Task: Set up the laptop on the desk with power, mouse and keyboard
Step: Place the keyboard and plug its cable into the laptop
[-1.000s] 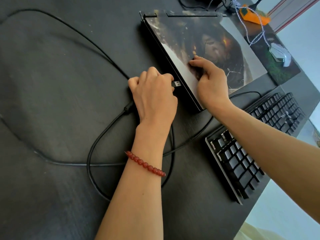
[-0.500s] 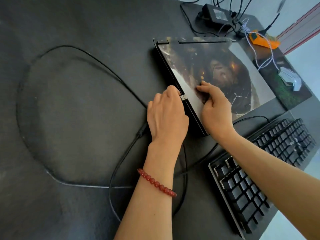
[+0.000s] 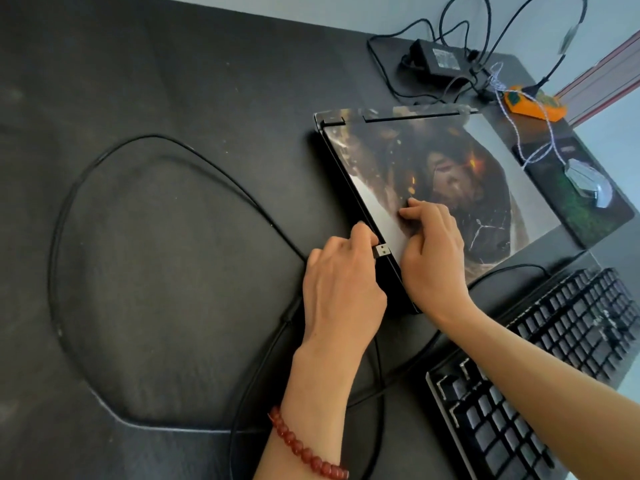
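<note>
Left hand [image 3: 341,292] centre frame, fingers pinched on USB plug [image 3: 382,251], metal tip at left edge of closed laptop [image 3: 485,188], not yet in port. Right hand [image 3: 431,251] presses lid, fingers bent, clamping nothing. Plug small, stiff: grip by housing, push straight. Cable [image 3: 104,161] limp, drags. Laptop likely heavy, lid glossy, may slide on desk [image 3: 173,81]; brace it. Keyboard [image 3: 540,362] lower right, mouse [image 3: 588,183] upper right.
</note>
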Available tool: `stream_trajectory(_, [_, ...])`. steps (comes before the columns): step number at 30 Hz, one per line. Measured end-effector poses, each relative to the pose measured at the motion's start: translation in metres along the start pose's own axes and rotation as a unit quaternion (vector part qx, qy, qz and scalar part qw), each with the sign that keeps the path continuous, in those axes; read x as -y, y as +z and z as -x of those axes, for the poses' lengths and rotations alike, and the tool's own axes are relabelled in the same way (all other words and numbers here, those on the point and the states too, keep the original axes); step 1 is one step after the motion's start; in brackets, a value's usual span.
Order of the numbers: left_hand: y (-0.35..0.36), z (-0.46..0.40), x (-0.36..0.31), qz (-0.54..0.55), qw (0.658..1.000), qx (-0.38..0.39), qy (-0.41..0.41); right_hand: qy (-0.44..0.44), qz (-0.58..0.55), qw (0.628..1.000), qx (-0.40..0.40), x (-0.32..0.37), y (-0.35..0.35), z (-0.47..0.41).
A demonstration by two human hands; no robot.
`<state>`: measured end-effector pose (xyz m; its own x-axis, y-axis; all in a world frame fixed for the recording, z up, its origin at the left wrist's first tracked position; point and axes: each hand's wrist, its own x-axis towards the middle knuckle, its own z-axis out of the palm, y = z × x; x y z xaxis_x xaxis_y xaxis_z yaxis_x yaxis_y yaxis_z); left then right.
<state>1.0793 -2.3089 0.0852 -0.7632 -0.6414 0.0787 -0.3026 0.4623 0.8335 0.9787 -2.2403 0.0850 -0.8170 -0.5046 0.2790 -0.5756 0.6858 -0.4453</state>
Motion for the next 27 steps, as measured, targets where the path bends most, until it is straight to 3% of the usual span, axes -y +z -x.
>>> stream_trajectory(6, [0.003, 0.003, 0.002, 0.021, 1.0, 0.001, 0.013, 0.003, 0.007, 1.0, 0.003, 0.002, 0.0, 0.0])
stream_trajectory(16, [0.004, 0.005, -0.002, 0.007, 0.998, -0.061, 0.019, 0.002, 0.001, 1.0, 0.002, 0.002, 0.0, 0.001])
stream_trajectory(20, [0.008, 0.002, -0.001, 0.024, 0.998, -0.062, -0.007, -0.001, 0.003, 1.0, 0.006, 0.002, 0.001, 0.001])
stream_trajectory(27, [0.012, -0.008, 0.001, -0.109, 0.981, -0.134, -0.088, 0.001, 0.003, 1.0, 0.011, 0.0, -0.001, 0.002])
